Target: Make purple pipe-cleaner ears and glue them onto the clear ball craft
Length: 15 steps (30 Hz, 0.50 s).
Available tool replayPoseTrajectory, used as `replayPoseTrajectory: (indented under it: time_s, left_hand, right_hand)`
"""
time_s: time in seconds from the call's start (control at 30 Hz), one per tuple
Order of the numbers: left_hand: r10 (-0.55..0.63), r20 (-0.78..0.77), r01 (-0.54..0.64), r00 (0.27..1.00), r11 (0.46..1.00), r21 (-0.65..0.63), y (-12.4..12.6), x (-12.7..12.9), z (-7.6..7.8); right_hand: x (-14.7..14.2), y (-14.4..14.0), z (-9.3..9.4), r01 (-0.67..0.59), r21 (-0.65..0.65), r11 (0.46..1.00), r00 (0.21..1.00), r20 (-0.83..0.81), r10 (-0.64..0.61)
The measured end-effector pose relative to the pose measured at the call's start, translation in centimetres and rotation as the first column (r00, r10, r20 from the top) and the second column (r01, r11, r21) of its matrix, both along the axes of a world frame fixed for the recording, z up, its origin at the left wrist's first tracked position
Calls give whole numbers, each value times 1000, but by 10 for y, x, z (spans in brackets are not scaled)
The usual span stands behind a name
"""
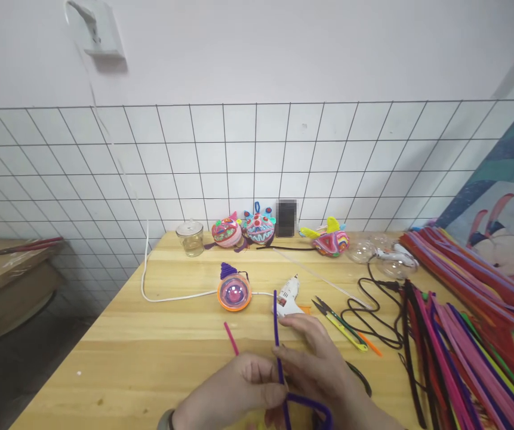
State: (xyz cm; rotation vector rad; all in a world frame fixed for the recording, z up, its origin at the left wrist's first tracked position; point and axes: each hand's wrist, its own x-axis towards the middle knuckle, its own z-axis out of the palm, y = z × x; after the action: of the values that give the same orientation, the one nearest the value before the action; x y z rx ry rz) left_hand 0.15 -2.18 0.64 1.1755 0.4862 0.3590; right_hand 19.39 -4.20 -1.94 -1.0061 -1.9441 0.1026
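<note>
Pinching a purple stem between thumb and fingers, the left hand hangs over the near part of the bench. The right hand has fingertips against it; whether that grip is closed, I cannot tell. A purple curve, perhaps a 2nd piece, meets it, so the shaping looks unfinished. 3 decorated balls along the far edge seem done. Nearer, an orange-rimmed dish, swirled purple inside, with a purple coil at its far side, looks less complete. The glass jar, far left, looks yellowish, contents unclear; the clear shells, far right, show no filling I can see.
</note>
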Motion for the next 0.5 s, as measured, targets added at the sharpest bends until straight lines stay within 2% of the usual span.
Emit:
replayPoseTrajectory:
  time_s: [0.13, 0.3, 0.5]
  left_hand:
    - [21, -29, -21, 999, 999, 24, 1, -1, -1]
    - [36, -42, -36, 998, 999, 6, 2, 0, -4]
    - [44, -27, -45, 999, 997, -58, 5, 0, -7]
  right_hand:
    - [8, 7, -11, 6, -3, 1000, 995, 102, -6]
    - [15, 5, -7, -112, 127, 986, 957, 279, 72]
    - [9, 3, -2, -93, 205, 974, 960, 279, 33]
